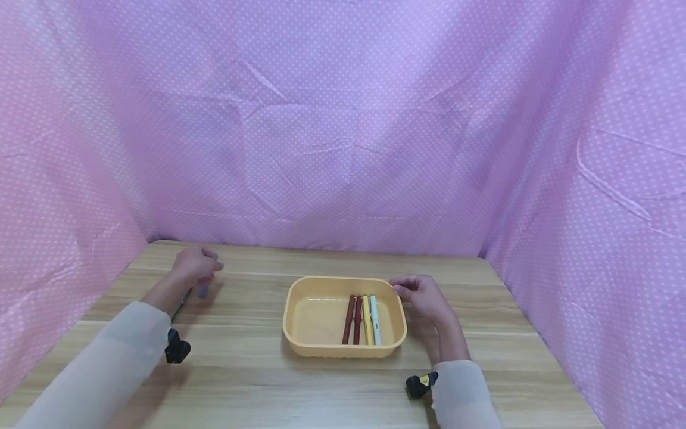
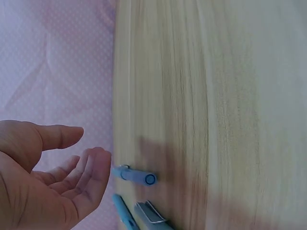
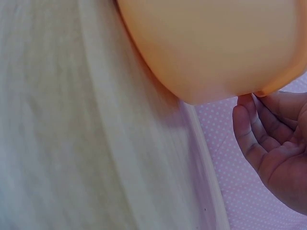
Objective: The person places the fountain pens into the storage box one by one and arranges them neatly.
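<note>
My left hand (image 1: 197, 265) is over the left part of the table, thumb apart from its bent fingers, holding nothing. Near its fingertips in the left wrist view lie a blue-grey pen (image 2: 136, 176), a teal pen (image 2: 125, 212) and a grey pen with a metal clip (image 2: 152, 216), the last two cut off by the frame. At the middle of the table stands a yellow plastic tray (image 1: 316, 349). My right hand (image 1: 426, 298) pinches its rim at the far right corner. Inside, side by side, are two dark red pens (image 1: 348, 320), a yellow pen (image 1: 367, 320) and a pale blue pen (image 1: 375, 320).
The wooden table (image 1: 241, 381) has its far edge against a pink polka-dot cloth (image 1: 332, 149), which also hangs on both sides. A small black camera sits on each wrist, the left one (image 1: 177, 347) close to the table.
</note>
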`<state>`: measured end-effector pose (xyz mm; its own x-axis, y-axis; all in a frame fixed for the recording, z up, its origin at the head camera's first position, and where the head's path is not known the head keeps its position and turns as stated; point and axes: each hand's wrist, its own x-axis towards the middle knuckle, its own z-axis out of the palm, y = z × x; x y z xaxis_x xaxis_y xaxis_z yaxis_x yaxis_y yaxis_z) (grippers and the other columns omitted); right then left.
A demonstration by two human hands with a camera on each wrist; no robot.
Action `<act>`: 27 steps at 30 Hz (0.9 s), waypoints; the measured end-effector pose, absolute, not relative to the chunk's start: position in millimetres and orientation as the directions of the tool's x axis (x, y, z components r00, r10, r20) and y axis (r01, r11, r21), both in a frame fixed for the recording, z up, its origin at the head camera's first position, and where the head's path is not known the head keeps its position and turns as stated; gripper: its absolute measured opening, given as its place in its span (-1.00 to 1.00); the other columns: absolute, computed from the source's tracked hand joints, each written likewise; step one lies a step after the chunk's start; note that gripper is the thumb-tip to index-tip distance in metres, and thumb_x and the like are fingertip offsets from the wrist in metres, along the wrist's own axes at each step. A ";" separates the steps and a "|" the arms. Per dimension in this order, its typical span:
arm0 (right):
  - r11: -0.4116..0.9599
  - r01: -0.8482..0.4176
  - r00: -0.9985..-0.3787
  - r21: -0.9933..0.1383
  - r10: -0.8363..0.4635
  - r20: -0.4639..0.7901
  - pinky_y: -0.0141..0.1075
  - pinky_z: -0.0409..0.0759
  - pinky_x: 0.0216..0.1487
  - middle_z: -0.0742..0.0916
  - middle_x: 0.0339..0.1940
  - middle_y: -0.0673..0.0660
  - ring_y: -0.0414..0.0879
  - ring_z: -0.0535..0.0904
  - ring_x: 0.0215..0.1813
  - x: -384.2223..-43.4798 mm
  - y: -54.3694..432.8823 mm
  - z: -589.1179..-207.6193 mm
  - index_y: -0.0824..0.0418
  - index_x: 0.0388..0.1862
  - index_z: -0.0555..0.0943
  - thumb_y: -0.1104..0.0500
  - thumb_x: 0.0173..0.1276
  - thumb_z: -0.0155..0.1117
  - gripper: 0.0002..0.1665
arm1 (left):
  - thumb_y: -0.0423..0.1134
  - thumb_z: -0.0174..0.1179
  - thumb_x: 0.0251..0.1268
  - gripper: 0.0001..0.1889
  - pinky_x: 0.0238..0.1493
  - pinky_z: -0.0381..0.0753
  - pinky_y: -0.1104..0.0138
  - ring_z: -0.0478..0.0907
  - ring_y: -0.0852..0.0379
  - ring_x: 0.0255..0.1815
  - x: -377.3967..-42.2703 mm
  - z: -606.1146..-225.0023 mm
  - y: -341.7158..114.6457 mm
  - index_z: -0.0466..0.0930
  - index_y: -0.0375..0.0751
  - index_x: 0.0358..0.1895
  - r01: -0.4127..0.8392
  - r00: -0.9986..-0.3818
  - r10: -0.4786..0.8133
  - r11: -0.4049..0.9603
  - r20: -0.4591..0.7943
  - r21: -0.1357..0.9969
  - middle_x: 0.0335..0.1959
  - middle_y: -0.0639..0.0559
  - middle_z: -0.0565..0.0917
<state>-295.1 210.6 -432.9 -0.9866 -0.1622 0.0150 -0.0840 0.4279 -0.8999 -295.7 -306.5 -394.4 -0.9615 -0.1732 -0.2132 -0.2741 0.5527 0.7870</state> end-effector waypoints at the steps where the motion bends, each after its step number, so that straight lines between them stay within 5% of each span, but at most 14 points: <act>1: 0.428 -0.083 -0.987 -0.900 -0.162 0.014 -0.23 0.71 0.05 0.79 -0.05 0.20 -0.02 0.74 -0.05 -295.1 210.9 -432.6 0.31 0.06 0.72 0.25 0.51 0.28 -0.75 | -0.38 0.21 0.37 -0.51 -0.29 0.77 0.24 0.61 0.04 -0.36 -297.2 -395.5 -308.4 0.34 -0.60 0.25 -0.277 -0.961 -0.181 0.560 -0.210 0.781 -0.20 -0.24 0.56; 12: 0.409 -0.090 -0.985 -0.908 -0.172 0.020 -0.24 0.73 0.01 0.79 -0.07 0.21 -0.01 0.75 -0.07 -293.0 210.5 -431.8 0.35 0.06 0.71 0.27 0.49 0.28 -0.75 | -0.37 0.20 0.18 -0.66 -0.50 0.61 0.33 0.58 0.08 -0.52 -306.1 -411.7 -327.8 0.45 -0.52 -0.03 -0.293 -0.953 -0.267 0.679 -0.146 0.673 -0.46 -0.12 0.54; 15: 0.403 -0.100 -0.983 -0.910 -0.181 0.028 -0.26 0.73 0.00 0.79 -0.07 0.22 -0.02 0.75 -0.08 -293.2 209.7 -432.3 0.36 0.06 0.71 0.27 0.49 0.28 -0.75 | -0.35 0.20 0.19 -0.53 -0.51 0.53 0.34 0.56 0.07 -0.55 -307.4 -414.7 -333.3 0.42 -0.59 0.12 -0.287 -0.955 -0.260 0.704 -0.140 0.649 -0.47 -0.13 0.56; 22: 0.390 -0.105 -0.982 -0.915 -0.184 0.034 -0.24 0.73 0.04 0.78 -0.02 0.27 0.02 0.75 -0.04 -294.0 209.4 -432.3 0.38 0.07 0.70 0.28 0.49 0.28 -0.74 | -0.29 0.26 0.23 -0.35 -0.35 0.59 0.33 0.59 -0.06 -0.30 -310.8 -419.3 -342.5 0.35 -0.64 0.32 -0.276 -0.959 -0.258 0.739 -0.120 0.615 0.04 -0.47 0.56; 27: 0.398 -0.097 -0.985 -0.912 -0.172 0.030 -0.25 0.73 0.04 0.79 -0.02 0.24 -0.01 0.75 -0.05 -293.3 209.8 -432.1 0.35 0.05 0.71 0.28 0.48 0.29 -0.75 | -0.31 0.29 0.23 -0.34 -0.22 0.63 0.24 0.63 -0.11 -0.23 -315.3 -422.5 -348.1 0.35 -0.67 0.32 -0.264 -0.963 -0.230 0.723 -0.137 0.638 0.12 -0.56 0.54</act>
<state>-293.3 209.8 -432.1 -0.9846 -0.1722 0.0295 -0.0970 0.3982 -0.9122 -315.3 -348.1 -422.5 -0.9634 -0.2303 -0.1373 -0.2639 0.7231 0.6383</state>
